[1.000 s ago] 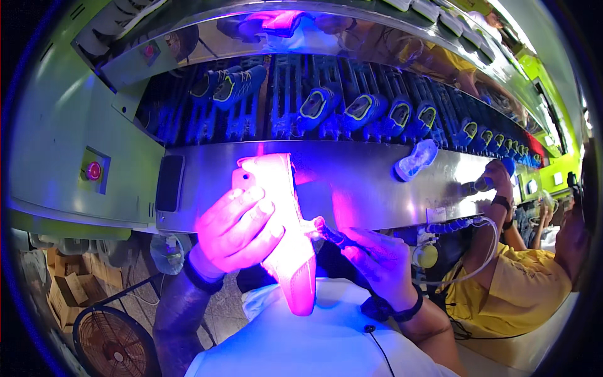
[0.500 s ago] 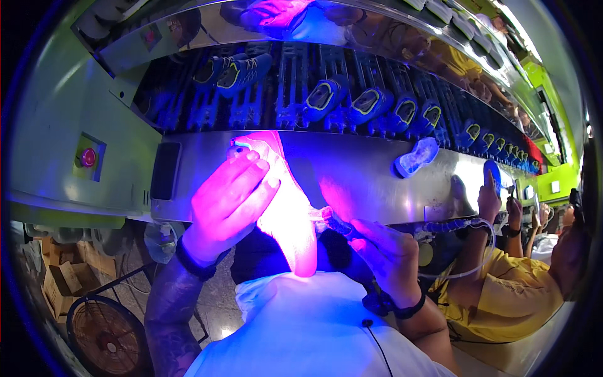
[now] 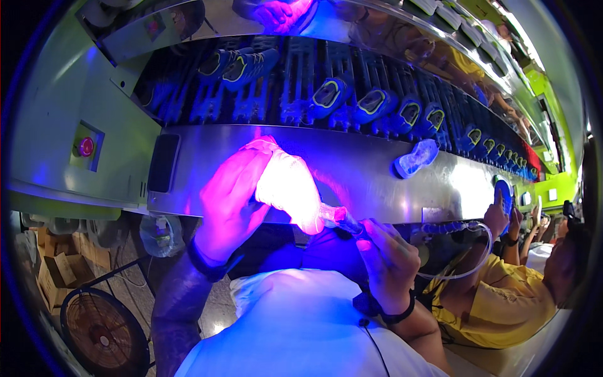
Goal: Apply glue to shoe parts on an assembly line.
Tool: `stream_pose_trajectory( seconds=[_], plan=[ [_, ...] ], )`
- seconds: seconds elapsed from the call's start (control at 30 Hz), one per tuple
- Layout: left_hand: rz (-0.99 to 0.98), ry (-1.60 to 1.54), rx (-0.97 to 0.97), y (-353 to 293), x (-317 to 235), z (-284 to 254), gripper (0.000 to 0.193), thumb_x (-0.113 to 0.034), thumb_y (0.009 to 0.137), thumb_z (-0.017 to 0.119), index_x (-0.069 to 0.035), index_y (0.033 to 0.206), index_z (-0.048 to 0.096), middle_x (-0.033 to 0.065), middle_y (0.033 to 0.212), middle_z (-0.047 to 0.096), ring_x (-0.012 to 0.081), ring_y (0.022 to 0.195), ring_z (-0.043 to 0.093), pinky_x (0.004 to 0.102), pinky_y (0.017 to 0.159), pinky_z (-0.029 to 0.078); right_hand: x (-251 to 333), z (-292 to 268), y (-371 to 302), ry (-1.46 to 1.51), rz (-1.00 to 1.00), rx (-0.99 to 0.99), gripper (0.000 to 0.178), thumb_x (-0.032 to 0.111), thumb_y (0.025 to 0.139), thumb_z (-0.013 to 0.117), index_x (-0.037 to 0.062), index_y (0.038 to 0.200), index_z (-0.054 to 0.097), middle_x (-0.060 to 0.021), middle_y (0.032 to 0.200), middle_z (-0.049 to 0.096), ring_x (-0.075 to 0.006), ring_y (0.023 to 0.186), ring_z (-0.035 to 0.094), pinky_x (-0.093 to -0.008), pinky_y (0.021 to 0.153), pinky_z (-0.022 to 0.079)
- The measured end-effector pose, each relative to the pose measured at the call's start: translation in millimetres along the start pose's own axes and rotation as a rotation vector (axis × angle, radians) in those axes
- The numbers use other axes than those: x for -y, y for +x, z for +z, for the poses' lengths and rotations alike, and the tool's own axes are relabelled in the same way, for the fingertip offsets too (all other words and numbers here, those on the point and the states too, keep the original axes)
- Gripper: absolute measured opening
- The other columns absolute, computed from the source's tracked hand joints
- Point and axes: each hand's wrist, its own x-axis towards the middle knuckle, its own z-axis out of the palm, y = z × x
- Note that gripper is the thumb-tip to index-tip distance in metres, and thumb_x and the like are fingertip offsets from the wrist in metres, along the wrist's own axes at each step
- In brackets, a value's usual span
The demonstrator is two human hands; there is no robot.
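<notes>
Facing a long slatted rack [image 3: 298, 81] and its row of dark blue shoes [image 3: 374, 103], working across a shiny metal tabletop [image 3: 377, 188], sharing the line with a co-worker [image 3: 496, 301] in yellow off to the right. And here, mid-picture — holding up a lit-up shoe [image 3: 290, 188] at the tabletop's near edge, tilting its long axis from upper left down to lower right, blazing too white and pink for any sure reading of heel or toe. Having a pale sole-shaped piece [image 3: 416, 158] nearby on the tabletop, up and to the right of the shoe. Gripping with the left hand [image 3: 229, 195], the nearer one, wrapping its fingers around the upper-left end and side of the shoe. Pinching with the right hand [image 3: 392, 264], closing its fingers on a dark-handled, brush-like tool [image 3: 349, 223]. Coming down to one line now: pointing the tool up and leftward from the right fingers, straight at the shoe's lower-right end. Touching with the pale tip [image 3: 331, 215], or just missing — not making out contact or gap in that glare.
</notes>
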Motion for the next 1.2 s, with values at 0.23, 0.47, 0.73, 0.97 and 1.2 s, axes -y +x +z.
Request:
stream_pose_trajectory(
  seconds=[0.23, 0.47, 0.73, 0.97, 1.2],
  plan=[
    [-0.092, -0.02, 0.05, -4, 1, -2, 0.071, -0.001, 0.063, 0.084, -0.002, 0.131, 0.063, 0.0195, 0.127, 0.067, 0.0384, 0.117, 0.067, 0.0437, 0.098, 0.055, -5, 0, 22, -0.175, -0.257, -0.049, 0.033, -0.003, 0.085, 0.076, -0.0012, 0.118, 0.074, -0.0205, 0.107, 0.076, -0.0307, 0.095, 0.075, -0.0359, 0.084, 0.058],
    [-0.22, -0.13, 0.156, 2, -8, -22, 0.063, -0.004, 0.068, 0.084, -0.002, 0.127, 0.066, 0.0188, 0.117, 0.07, 0.0371, 0.111, 0.07, 0.0439, 0.094, 0.057, -9, -6, 46, -0.111, -0.335, 0.044, 0.038, -0.005, 0.084, 0.072, 0.0041, 0.12, 0.074, -0.0179, 0.111, 0.076, -0.0335, 0.096, 0.074, -0.0374, 0.082, 0.059],
    [-0.419, -0.179, 0.486, 6, -24, -45, 0.065, -0.019, 0.067, 0.091, -0.002, 0.125, 0.067, 0.0182, 0.114, 0.071, 0.0331, 0.102, 0.072, 0.042, 0.091, 0.057, -13, -2, 51, 0.024, -0.306, 0.053, 0.034, -0.001, 0.083, 0.079, 0.0029, 0.116, 0.076, -0.0163, 0.106, 0.077, -0.0305, 0.094, 0.073, -0.0365, 0.081, 0.058],
    [-0.557, -0.468, 0.552, 0, -21, -37, 0.065, -0.022, 0.065, 0.096, 0.002, 0.119, 0.069, 0.0107, 0.108, 0.071, 0.0173, 0.102, 0.068, 0.0364, 0.09, 0.054, -4, 18, 46, 0.157, 0.064, 0.02, 0.033, 0.003, 0.085, 0.08, 0.0015, 0.118, 0.075, -0.0173, 0.107, 0.077, -0.0244, 0.091, 0.074, -0.0324, 0.081, 0.056],
    [-0.761, -0.659, 0.629, -4, -12, -34, 0.081, -0.028, 0.069, 0.094, 0.003, 0.134, 0.059, 0.0134, 0.121, 0.07, 0.0226, 0.112, 0.068, 0.0388, 0.098, 0.054, -14, 27, 45, 0.178, 0.02, 0.053, 0.034, -0.004, 0.088, 0.074, -0.0058, 0.121, 0.071, -0.0154, 0.107, 0.075, -0.0192, 0.092, 0.073, -0.0308, 0.083, 0.057]
  ],
)
